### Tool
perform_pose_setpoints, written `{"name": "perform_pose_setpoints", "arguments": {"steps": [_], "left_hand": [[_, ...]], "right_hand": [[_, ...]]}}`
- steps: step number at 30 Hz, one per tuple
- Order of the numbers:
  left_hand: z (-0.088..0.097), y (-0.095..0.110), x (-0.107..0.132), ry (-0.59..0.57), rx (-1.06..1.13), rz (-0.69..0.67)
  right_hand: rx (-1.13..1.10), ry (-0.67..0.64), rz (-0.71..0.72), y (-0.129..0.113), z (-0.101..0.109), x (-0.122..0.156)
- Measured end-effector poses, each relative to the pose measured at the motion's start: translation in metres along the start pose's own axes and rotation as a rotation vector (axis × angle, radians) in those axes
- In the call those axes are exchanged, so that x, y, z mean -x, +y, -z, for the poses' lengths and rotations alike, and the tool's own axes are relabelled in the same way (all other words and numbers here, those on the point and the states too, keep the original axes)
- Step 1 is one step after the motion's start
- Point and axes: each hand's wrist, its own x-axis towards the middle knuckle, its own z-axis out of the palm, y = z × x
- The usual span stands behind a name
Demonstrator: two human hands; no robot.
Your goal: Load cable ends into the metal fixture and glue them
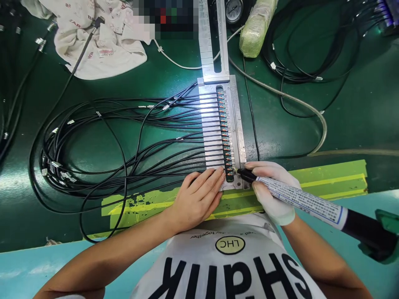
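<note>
My right hand (274, 191), in a white glove, grips a long marker pen (299, 199) with a black tip. The tip touches the near end of the connector row in a metal fixture (238, 124). My left hand (196, 197) is bare and lies flat, fingers together, pressing on the nearest black cables (124, 137) just left of the fixture. Several thin black cables run side by side into the fixture's slots, each ending in a small coloured connector (225, 128).
The cables loop in a large bundle at the left of the green table (358, 116). Yellow tape (330, 178) marks the near edge. A white cloth (99, 37) lies far left, a wrapped roll (257, 27) and a gauge (233, 10) at the back, more black cables (311, 50) far right.
</note>
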Motion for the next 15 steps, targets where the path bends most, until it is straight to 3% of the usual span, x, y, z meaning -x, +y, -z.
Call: {"name": "perform_pose_setpoints", "arguments": {"steps": [15], "left_hand": [[0.0010, -0.0004, -0.0009, 0.000, 0.021, 0.009]], "right_hand": [[-0.003, 0.000, 0.007, -0.0010, 0.0006, 0.0000]]}}
